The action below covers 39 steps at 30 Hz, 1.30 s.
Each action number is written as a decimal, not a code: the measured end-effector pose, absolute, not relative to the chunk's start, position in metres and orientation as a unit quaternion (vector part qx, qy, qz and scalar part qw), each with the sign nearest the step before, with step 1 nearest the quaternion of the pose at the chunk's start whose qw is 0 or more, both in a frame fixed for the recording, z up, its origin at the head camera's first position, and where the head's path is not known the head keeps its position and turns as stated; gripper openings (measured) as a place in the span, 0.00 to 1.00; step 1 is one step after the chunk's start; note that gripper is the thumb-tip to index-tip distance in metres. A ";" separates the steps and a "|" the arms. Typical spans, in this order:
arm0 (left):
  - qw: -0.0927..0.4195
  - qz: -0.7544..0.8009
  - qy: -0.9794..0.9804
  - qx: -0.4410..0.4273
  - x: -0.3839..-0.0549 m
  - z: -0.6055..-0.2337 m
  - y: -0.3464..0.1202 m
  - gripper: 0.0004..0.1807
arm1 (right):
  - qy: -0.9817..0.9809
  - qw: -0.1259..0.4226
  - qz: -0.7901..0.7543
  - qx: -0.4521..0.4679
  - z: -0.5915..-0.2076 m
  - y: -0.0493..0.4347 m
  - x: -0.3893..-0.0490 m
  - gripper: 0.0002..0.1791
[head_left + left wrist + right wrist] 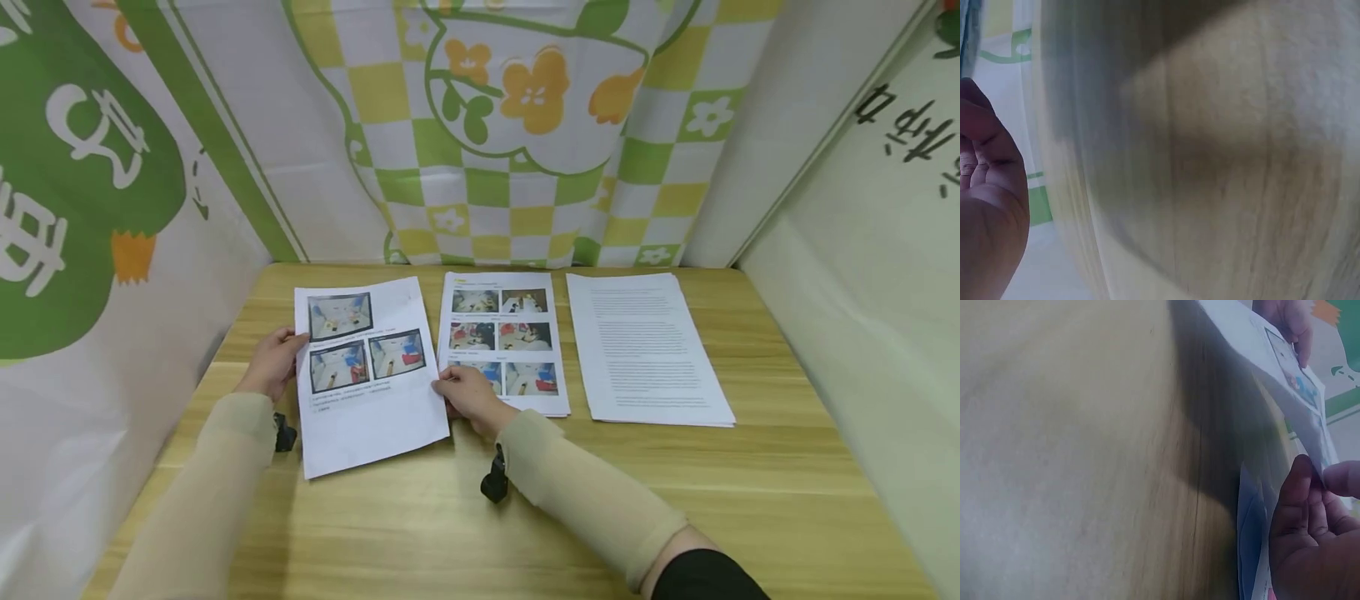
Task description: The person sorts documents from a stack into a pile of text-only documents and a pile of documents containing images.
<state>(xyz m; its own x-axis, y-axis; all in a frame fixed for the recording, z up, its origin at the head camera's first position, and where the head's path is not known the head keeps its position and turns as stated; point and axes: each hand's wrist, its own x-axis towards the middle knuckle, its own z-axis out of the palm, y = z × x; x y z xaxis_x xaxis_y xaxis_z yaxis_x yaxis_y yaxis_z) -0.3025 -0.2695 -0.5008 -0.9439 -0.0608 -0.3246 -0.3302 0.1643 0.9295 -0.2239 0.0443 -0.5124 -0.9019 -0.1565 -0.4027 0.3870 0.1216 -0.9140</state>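
Observation:
Both hands hold a printed sheet of paper point(375, 425) above the left part of the table, its face with several photos turned up. The left hand point(273, 362) grips its left edge, thumb on top. At the lower right edge, the right hand point(472, 396) pinches the paper between thumb and fingers. The right wrist view shows the sheet point(1247, 337) raised off the wood, with the right hand's thumb and fingers point(1294, 500) at its edge. In the left wrist view only part of the left hand point(991, 187) shows, at the left side.
Beside the held sheet lies a stack of pages with photos point(504, 333), partly behind the right hand. Farther right is a stack of text pages point(648, 350). The wooden table point(600, 517) meets a patterned curtain point(525, 192) at the back and printed fabric walls at both sides.

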 end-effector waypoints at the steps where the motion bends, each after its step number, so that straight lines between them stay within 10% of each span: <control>1: 0.101 0.638 0.753 -0.128 -0.303 -0.500 -0.270 0.24 | 0.722 0.207 -0.654 0.083 -0.513 0.045 -0.224 0.06; 13: 0.125 0.669 0.727 -0.090 -0.304 -0.489 -0.273 0.09 | 0.732 0.172 -0.654 0.083 -0.515 0.068 -0.226 0.05; 24: 0.150 0.649 0.745 -0.044 -0.316 -0.478 -0.244 0.21 | 0.735 0.153 -0.649 0.122 -0.512 0.102 -0.227 0.06; 39: 0.142 0.660 0.738 -0.026 -0.342 -0.482 -0.180 0.08 | 0.733 0.122 -0.649 0.163 -0.514 0.154 -0.224 0.07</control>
